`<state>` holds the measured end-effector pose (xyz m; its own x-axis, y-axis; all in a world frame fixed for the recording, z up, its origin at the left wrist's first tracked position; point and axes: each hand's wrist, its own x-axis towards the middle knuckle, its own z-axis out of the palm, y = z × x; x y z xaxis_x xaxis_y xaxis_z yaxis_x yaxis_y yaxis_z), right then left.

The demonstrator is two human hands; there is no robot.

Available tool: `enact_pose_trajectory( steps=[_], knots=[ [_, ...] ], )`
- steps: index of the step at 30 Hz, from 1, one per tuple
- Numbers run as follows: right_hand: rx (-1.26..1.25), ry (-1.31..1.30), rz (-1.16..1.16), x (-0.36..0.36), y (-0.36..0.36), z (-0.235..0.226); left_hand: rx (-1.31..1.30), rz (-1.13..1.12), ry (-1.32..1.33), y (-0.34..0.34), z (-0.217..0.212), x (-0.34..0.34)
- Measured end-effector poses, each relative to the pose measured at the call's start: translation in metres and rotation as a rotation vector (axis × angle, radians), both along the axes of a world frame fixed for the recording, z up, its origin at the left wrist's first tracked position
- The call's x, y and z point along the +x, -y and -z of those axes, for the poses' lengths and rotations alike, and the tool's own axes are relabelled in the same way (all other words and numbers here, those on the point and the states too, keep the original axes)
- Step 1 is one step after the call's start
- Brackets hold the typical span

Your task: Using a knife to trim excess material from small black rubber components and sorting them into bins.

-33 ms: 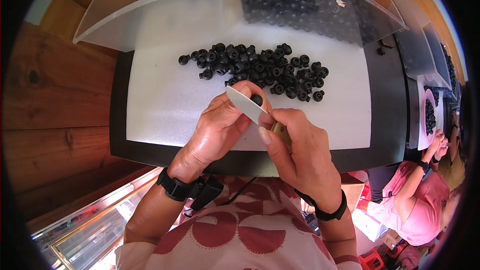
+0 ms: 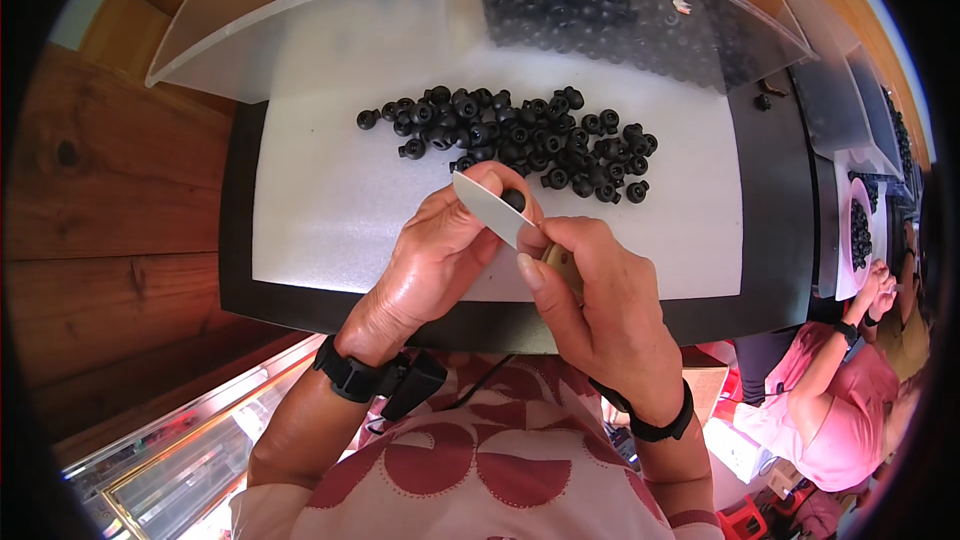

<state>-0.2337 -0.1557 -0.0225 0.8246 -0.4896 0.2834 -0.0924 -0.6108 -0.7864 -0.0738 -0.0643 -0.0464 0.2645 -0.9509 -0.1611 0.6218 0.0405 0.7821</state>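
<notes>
A: What are you doing with your hands?

B: Your left hand (image 2: 425, 250) is pinching a black bead (image 2: 513, 200), and your right hand (image 2: 610, 320) is gripping a knife (image 2: 512, 228).

A: And where is the bead sitting?

B: It is showing at the far side of the blade (image 2: 483, 200), over the white sheet (image 2: 330, 210) on the worktop (image 2: 238, 270), a little nearer you than the pile (image 2: 510, 130). The blade is covering part of your pinch, so nobody is telling from here whether its edge is touching the bead.

A: What are you risking?

B: Your blade is crossing very close to your left hand. The bead is looking small, round and smooth, so it could be rolling under pressure and sending the edge into your skin. If you are pushing too hard, you could also be gouging the bead.

A: Anything milder?

B: If your pinch is loosening, the bead could be dropping toward the pile. Those others are looking much the same, so you could soon be hunting for yours.
</notes>
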Motion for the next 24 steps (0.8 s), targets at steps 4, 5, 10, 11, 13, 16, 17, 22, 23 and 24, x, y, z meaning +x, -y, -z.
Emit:
enact_pose_trajectory(
  steps=[4, 5, 10, 11, 13, 16, 17, 22, 23, 24],
  knots=[
    [-0.008, 0.01, 0.002, 0.0015, 0.001, 0.0004, -0.016, 0.003, 0.002, -0.0006, 0.0026, 0.0006],
    [-0.007, 0.009, 0.004, 0.0013, 0.001, 0.001, -0.015, 0.003, 0.001, -0.0002, 0.0029, 0.0008],
    [-0.017, 0.016, 0.015, 0.0022, 0.0004, 0.0024, 0.001, 0.002, 0.009, -0.0003, 0.0018, 0.0005],
    [-0.014, 0.015, 0.018, 0.003, 0.0, 0.0015, -0.011, -0.002, -0.004, 0.0, 0.0029, -0.0002],
    [-0.009, 0.013, 0.024, 0.0044, -0.0008, -0.0002, -0.034, -0.005, -0.028, -0.0005, 0.0053, -0.0001],
    [-0.008, 0.003, 0.031, 0.0049, -0.0013, 0.0006, -0.045, -0.005, -0.048, -0.0011, 0.007, 0.0004],
    [-0.004, 0.0, 0.031, 0.0047, -0.0012, 0.0013, -0.034, -0.006, -0.05, -0.0006, 0.0054, 0.0],
    [-0.002, -0.002, 0.032, 0.0051, 0.0004, 0.0048, -0.012, -0.009, -0.051, 0.0006, 0.0057, 0.0],
    [-0.012, 0.005, 0.03, 0.0053, 0.0001, 0.0046, -0.018, -0.019, -0.053, 0.0, 0.0055, -0.0011],
    [-0.021, 0.012, 0.028, 0.0056, -0.0001, 0.0045, -0.023, -0.029, -0.056, -0.0005, 0.0054, -0.0021]
  ],
)
